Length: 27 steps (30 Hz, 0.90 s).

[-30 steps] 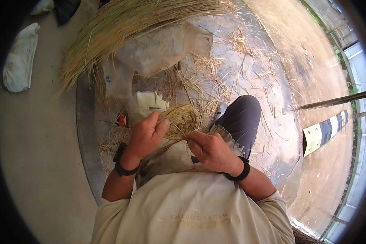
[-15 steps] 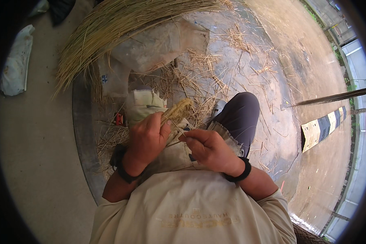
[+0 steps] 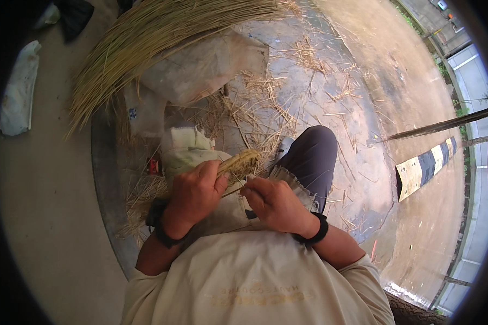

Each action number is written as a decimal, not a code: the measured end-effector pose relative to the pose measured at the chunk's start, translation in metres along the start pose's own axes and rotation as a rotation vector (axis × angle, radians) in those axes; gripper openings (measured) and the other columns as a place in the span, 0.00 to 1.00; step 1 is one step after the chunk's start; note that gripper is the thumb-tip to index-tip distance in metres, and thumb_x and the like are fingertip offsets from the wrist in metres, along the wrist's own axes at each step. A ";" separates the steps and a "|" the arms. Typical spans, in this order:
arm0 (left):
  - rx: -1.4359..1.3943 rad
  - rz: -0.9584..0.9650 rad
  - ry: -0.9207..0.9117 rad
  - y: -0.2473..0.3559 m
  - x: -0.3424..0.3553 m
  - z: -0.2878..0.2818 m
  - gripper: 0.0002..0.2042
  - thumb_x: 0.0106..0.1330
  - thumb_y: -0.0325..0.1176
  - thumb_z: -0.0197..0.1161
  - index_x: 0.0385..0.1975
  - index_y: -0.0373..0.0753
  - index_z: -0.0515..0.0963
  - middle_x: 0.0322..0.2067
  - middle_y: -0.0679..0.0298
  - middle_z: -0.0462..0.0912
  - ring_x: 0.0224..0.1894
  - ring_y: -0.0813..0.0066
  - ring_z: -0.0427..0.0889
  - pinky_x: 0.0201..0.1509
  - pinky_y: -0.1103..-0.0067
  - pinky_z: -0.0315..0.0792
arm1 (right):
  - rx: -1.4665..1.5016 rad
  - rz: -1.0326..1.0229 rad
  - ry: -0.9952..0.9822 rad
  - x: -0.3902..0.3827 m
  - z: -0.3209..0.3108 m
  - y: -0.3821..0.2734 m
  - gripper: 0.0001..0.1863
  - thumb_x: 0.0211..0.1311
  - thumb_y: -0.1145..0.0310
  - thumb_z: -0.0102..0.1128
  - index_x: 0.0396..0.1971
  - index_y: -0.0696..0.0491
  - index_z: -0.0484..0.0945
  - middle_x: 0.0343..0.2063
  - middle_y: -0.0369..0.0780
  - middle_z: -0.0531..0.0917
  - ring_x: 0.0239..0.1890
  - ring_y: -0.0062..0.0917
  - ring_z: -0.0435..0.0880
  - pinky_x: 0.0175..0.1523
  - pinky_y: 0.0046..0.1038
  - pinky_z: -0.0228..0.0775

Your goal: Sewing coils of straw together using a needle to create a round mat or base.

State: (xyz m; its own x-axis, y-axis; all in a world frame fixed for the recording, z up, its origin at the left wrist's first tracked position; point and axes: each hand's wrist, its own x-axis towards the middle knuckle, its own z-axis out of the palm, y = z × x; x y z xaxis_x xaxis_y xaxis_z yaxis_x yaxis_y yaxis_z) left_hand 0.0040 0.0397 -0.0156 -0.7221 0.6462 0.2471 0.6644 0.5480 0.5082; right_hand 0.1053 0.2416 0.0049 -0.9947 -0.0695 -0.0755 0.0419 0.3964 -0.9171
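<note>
A yellowish woven straw piece (image 3: 241, 161) with a rounded far end sticks out of my left hand (image 3: 195, 192), whose fingers and thumb are closed round its near part. What lies under that palm is hidden. Just to the right, my right hand (image 3: 281, 203) pinches a thin straw strand between thumb and fingertips, close to the side of the woven piece. The strand runs across the short gap between the hands. Both hands are over my lap, above a pale cloth (image 3: 184, 146) covering my leg.
A large bundle of long straw (image 3: 162, 43) lies at the far left, beside a plastic sheet (image 3: 206, 70). Loose straw bits (image 3: 260, 97) litter the grey mat. A small red object (image 3: 155, 166) sits left of my leg. A striped black-and-pale barrier (image 3: 425, 168) is at right.
The woven piece's far end has tipped slightly lower and to the right. My right hand has turned a little, its fingertips still at the strand. The whole view has shifted slightly.
</note>
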 end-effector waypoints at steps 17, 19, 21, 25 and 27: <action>-0.034 0.157 -0.085 0.005 -0.004 0.001 0.11 0.62 0.32 0.70 0.40 0.36 0.78 0.28 0.54 0.83 0.30 0.50 0.86 0.34 0.61 0.79 | -0.309 -0.197 0.272 0.000 -0.018 -0.004 0.08 0.70 0.65 0.64 0.34 0.55 0.83 0.23 0.43 0.83 0.28 0.42 0.84 0.35 0.43 0.75; 0.008 0.273 -0.125 0.013 -0.005 0.003 0.09 0.63 0.34 0.69 0.34 0.39 0.76 0.25 0.58 0.81 0.27 0.57 0.85 0.30 0.64 0.78 | -0.443 -0.329 0.357 0.010 -0.029 -0.003 0.09 0.67 0.64 0.64 0.33 0.54 0.83 0.23 0.44 0.82 0.30 0.44 0.84 0.36 0.43 0.75; 0.031 0.344 -0.163 0.019 -0.006 0.003 0.10 0.64 0.35 0.69 0.31 0.41 0.74 0.23 0.60 0.79 0.26 0.60 0.84 0.28 0.66 0.78 | -0.407 -0.284 0.140 0.022 -0.024 0.009 0.08 0.67 0.65 0.64 0.33 0.54 0.84 0.26 0.46 0.83 0.31 0.45 0.84 0.36 0.42 0.75; 0.039 0.344 -0.192 0.022 -0.010 0.003 0.10 0.63 0.35 0.68 0.28 0.41 0.73 0.22 0.61 0.78 0.24 0.62 0.83 0.27 0.67 0.78 | -0.259 -0.147 -0.101 0.034 -0.017 0.019 0.07 0.67 0.67 0.63 0.35 0.55 0.84 0.28 0.48 0.85 0.32 0.46 0.84 0.36 0.41 0.75; 0.033 0.350 -0.196 0.023 -0.013 0.003 0.10 0.61 0.34 0.70 0.28 0.40 0.74 0.22 0.60 0.79 0.24 0.61 0.83 0.28 0.66 0.78 | -0.081 -0.089 -0.023 0.046 -0.016 0.020 0.08 0.69 0.68 0.62 0.36 0.56 0.84 0.27 0.47 0.85 0.30 0.42 0.85 0.36 0.39 0.76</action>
State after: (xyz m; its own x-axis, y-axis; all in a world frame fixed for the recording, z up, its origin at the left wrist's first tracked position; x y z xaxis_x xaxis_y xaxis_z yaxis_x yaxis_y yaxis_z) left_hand 0.0288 0.0453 -0.0095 -0.4025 0.8842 0.2370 0.8718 0.2912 0.3939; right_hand 0.0583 0.2612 -0.0101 -0.9917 -0.1284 -0.0048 -0.0553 0.4605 -0.8859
